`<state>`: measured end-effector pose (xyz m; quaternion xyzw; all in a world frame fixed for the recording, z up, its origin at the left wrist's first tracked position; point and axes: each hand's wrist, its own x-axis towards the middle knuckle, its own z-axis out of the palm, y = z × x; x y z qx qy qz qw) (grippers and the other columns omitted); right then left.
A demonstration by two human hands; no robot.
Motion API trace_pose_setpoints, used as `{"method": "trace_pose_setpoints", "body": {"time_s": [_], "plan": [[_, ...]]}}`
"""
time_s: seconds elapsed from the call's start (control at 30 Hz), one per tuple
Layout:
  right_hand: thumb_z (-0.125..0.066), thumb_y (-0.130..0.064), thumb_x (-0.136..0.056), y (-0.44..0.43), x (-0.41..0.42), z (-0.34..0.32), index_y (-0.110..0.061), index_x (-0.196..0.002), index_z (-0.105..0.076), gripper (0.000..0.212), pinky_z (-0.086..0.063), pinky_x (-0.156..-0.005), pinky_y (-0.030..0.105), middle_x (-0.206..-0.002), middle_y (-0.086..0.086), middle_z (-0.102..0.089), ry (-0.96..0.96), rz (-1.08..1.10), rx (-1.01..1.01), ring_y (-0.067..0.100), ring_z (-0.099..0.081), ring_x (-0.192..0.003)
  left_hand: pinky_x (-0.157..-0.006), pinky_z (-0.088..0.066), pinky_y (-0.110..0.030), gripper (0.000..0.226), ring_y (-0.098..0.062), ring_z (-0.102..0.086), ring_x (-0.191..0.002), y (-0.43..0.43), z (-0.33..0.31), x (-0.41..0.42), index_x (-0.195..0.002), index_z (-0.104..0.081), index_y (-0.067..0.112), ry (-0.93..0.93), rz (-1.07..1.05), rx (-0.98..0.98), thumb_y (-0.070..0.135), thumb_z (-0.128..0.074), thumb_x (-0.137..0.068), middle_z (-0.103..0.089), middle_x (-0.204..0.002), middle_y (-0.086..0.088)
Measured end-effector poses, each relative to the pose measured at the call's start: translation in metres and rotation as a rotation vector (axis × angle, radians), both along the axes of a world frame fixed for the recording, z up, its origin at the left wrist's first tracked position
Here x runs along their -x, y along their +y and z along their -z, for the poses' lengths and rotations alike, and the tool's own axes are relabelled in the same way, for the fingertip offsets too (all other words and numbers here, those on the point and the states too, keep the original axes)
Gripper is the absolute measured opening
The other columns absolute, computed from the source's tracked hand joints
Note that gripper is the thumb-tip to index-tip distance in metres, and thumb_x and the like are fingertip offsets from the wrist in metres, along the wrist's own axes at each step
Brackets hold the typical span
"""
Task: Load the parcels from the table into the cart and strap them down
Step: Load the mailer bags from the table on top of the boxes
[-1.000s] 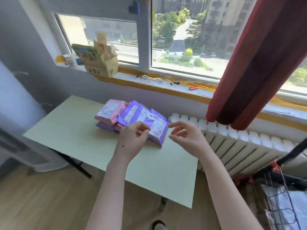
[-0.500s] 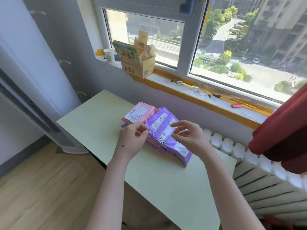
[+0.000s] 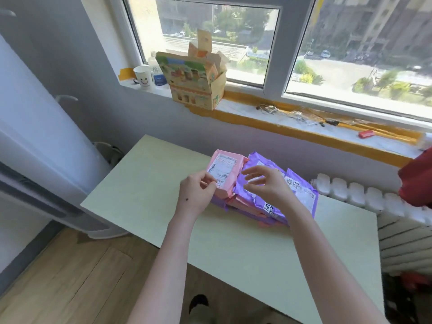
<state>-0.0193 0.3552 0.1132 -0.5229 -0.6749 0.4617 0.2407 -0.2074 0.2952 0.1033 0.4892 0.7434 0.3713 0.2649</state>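
A: Parcels [image 3: 261, 190], pink and purple mailers with white labels, lie heaped at the back of the pale green counter [image 3: 145, 197], under the window sill [image 3: 292, 118]. What sits furthest left?

B: On the sill, a smiley paper cup [image 3: 142, 77], then an open printed carton [image 3: 198, 83]. Below, the left hand [image 3: 198, 194] pinches the near edge of the pink parcel [image 3: 225, 174] between thumb and fingers.

A: And next along?

B: The right hand [image 3: 268, 185] hovers over the purple parcels [image 3: 301, 195], fingers spread and loosely curled, gripping nothing; I cannot tell whether the fingertips touch the wrapping.

A: Further right?

B: A white radiator [image 3: 364, 197] beside the counter, and a red curtain [image 3: 416, 181] at the edge.
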Motion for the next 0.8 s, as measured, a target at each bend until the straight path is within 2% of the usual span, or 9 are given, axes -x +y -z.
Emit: {"method": "trace_pose_setpoints", "body": {"time_s": [0.2, 0.27, 0.33, 0.4, 0.47, 0.53, 0.6, 0.7, 0.8], "plan": [[-0.073, -0.007, -0.079, 0.005, 0.034, 0.035, -0.021, -0.128, -0.056, 0.054, -0.051, -0.087, 0.030, -0.122, 0.005, -0.061, -0.029, 0.158, 0.131, 0.017, -0.060, -0.103, -0.074, -0.043, -0.027, 0.014, -0.020, -0.056, -0.084, 0.039, 0.034, 0.039, -0.076, -0.065, 0.020, 0.016, 0.071, 0.077, 0.009, -0.060, -0.081, -0.056, -0.089, -0.004], [-0.078, -0.007, -0.076, 0.006, 0.040, 0.045, -0.024, -0.130, -0.052, 0.063, -0.049, -0.087, 0.028, -0.128, 0.005, -0.058, -0.015, 0.178, 0.188, 0.015, -0.058, -0.104, -0.076, -0.039, -0.025, 0.013, -0.020, -0.055, -0.093, 0.051, 0.048, 0.045, -0.089, -0.068, 0.018, 0.011, 0.098, 0.123, 0.009, -0.060, -0.082, -0.055, -0.096, -0.002], [-0.080, -0.006, -0.074, 0.008, 0.046, 0.052, -0.021, -0.138, -0.045, 0.074, -0.047, -0.083, 0.024, -0.135, 0.006, -0.053, 0.006, 0.201, 0.250, 0.014, -0.054, -0.109, -0.079, -0.035, -0.021, 0.028, -0.021, -0.054, -0.105, 0.062, 0.062, 0.049, -0.110, -0.066, 0.015, 0.033, 0.167, 0.173, 0.011, -0.061, -0.083, -0.058, -0.111, -0.005], [-0.079, -0.003, -0.075, 0.012, 0.054, 0.055, -0.014, -0.145, -0.037, 0.083, -0.049, -0.071, 0.016, -0.143, 0.006, -0.045, 0.046, 0.241, 0.307, 0.017, -0.050, -0.115, -0.088, -0.038, -0.025, 0.041, -0.024, -0.053, -0.114, 0.072, 0.072, 0.050, -0.126, -0.059, 0.014, 0.025, 0.209, 0.216, 0.010, -0.059, -0.085, -0.059, -0.122, -0.007], [-0.075, 0.004, -0.078, 0.016, 0.062, 0.059, -0.009, -0.148, -0.031, 0.084, -0.048, -0.050, 0.010, -0.149, 0.006, -0.037, 0.131, 0.301, 0.366, 0.019, -0.049, -0.113, -0.088, -0.042, -0.029, 0.044, -0.026, -0.056, -0.113, 0.080, 0.079, 0.051, -0.128, -0.058, 0.015, -0.023, 0.226, 0.234, 0.008, -0.058, -0.085, -0.064, -0.121, -0.005], [-0.068, 0.010, -0.082, 0.022, 0.068, 0.066, -0.006, -0.150, -0.026, 0.081, -0.045, -0.043, 0.010, -0.150, 0.006, -0.033, 0.210, 0.360, 0.415, 0.020, -0.053, -0.103, -0.087, -0.044, -0.029, 0.045, -0.025, -0.060, -0.110, 0.087, 0.086, 0.053, -0.129, -0.057, 0.016, -0.055, 0.214, 0.245, 0.007, -0.059, -0.085, -0.066, -0.120, -0.003], [-0.062, 0.012, -0.085, 0.029, 0.072, 0.071, -0.004, -0.147, -0.029, 0.072, -0.051, -0.047, 0.017, -0.144, 0.007, -0.039, 0.249, 0.383, 0.461, 0.020, -0.058, -0.094, -0.088, -0.044, -0.029, 0.043, -0.025, -0.061, -0.110, 0.093, 0.091, 0.054, -0.128, -0.056, 0.011, -0.063, 0.183, 0.268, 0.008, -0.062, -0.085, -0.065, -0.121, -0.006], [-0.060, 0.013, -0.085, 0.038, 0.075, 0.085, -0.006, -0.125, -0.052, 0.045, -0.059, -0.073, 0.050, -0.122, 0.008, -0.059, 0.264, 0.341, 0.478, 0.018, -0.066, -0.080, -0.082, -0.043, -0.026, 0.035, -0.025, -0.061, -0.106, 0.100, 0.099, 0.057, -0.121, -0.060, 0.007, -0.058, 0.159, 0.303, 0.008, -0.062, -0.086, -0.067, -0.117, -0.008], [-0.061, 0.012, -0.083, 0.043, 0.078, 0.092, -0.009, -0.118, -0.059, 0.041, -0.059, -0.076, 0.049, -0.115, 0.011, -0.068, 0.259, 0.330, 0.485, 0.021, -0.069, -0.085, -0.074, -0.041, -0.023, 0.028, -0.022, -0.062, -0.095, 0.105, 0.105, 0.059, -0.113, -0.065, 0.007, -0.075, 0.139, 0.306, 0.011, -0.062, -0.086, -0.069, -0.110, -0.007]]}}
